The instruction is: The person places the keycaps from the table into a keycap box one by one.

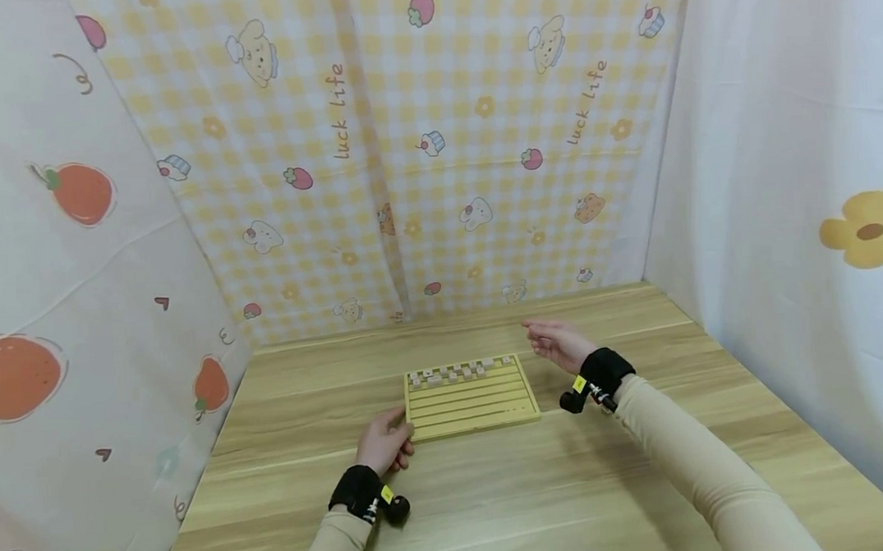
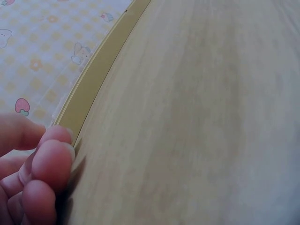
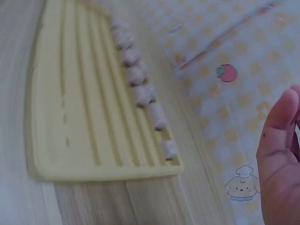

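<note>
A yellow grooved tray [image 1: 469, 406] lies on the wooden table. Small pale blocks [image 1: 453, 377] stand in its two rear grooves; a lone one sits at the right end of the back row. At the tray's left front corner my left hand [image 1: 382, 444] holds the edge between thumb and curled fingers, seen close up in the left wrist view beside the tray's side wall [image 2: 93, 79]. My right hand [image 1: 559, 344] hovers off the tray's right rear corner with its fingers extended, nothing visible in it. Only part of that hand [image 3: 281, 154] shows in the right wrist view.
The wooden table [image 1: 481, 504] extends around the tray on all sides. Behind it hangs a yellow checked cloth [image 1: 452, 185] with printed figures. White printed curtains [image 1: 762, 171] close off the left and right sides. Both wrists carry black straps with small cameras.
</note>
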{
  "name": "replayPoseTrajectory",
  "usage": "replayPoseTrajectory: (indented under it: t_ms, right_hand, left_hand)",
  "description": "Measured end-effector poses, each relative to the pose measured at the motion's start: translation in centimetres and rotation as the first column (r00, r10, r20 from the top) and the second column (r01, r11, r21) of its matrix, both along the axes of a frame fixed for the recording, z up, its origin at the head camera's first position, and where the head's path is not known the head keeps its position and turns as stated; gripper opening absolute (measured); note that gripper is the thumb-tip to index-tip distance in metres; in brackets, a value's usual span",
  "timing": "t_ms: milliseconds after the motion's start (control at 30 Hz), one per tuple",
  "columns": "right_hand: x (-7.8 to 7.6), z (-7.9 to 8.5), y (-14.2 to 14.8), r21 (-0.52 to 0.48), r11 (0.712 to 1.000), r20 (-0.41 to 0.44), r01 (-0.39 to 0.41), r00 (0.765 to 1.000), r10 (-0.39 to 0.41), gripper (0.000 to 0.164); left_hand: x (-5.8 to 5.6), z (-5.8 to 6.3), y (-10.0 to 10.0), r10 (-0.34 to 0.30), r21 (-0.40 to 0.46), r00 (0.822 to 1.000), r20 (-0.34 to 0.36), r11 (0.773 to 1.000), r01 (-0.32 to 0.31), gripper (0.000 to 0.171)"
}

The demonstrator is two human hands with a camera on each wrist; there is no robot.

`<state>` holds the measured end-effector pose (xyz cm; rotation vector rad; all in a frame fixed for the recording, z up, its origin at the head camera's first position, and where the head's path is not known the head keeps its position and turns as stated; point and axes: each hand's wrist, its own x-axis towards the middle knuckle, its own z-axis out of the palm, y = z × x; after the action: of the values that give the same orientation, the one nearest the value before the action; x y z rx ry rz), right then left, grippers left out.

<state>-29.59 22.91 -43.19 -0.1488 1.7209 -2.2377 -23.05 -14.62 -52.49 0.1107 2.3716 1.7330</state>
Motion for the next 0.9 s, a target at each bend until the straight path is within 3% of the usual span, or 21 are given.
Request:
replayPoseTrajectory:
  t_ms: [33,100,200,333,433,700,900]
  right_hand:
    - [0.0,-0.2,-0.2,0.096,0.995,-0.039,0.003,0.999,0.000,0.052]
    - [-0.1,-0.5,-0.7,0.281,0.959,-0.125,0.044,0.992,-0.009,0.051]
    - [-0.3,-0.9,-1.3,0.494,0.856,-0.275,0.152,0.961,-0.012,0.043]
    - [-0.4,-1.3,-1.8,0.635,0.714,-0.435,0.296,0.900,0.013,0.023]
    - [-0.5,-1.5,-2.0,0.683,0.638,-0.506,0.356,0.860,0.062,0.019]
    - [-0.6,-1.8,-3.1,0.734,0.558,-0.583,0.388,0.782,0.223,0.037]
    - [-0.8,-2.1,-3.7,0.716,0.553,-0.614,0.427,0.761,0.208,0.029]
  left_hand:
    - [0.0,0.0,0.0,0.002,-0.001,1.000,0.001,1.000,-0.002,0.055]
    - [0.0,0.1,0.1,0.006,-0.004,1.000,0.002,1.000,-0.006,0.054]
    - [0.1,0.2,0.2,0.013,-0.007,1.000,0.001,1.000,-0.013,0.053]
    - [0.2,0.4,0.2,0.016,-0.009,1.000,0.003,1.000,-0.016,0.053]
    - [0.1,0.2,0.2,0.010,-0.013,1.000,-0.003,1.000,-0.010,0.054]
    - [-0.2,-0.3,0.1,0.004,0.002,1.000,0.002,1.000,-0.004,0.055]
    - [-0.1,-0.1,0.1,0.006,-0.006,1.000,0.005,1.000,-0.006,0.055]
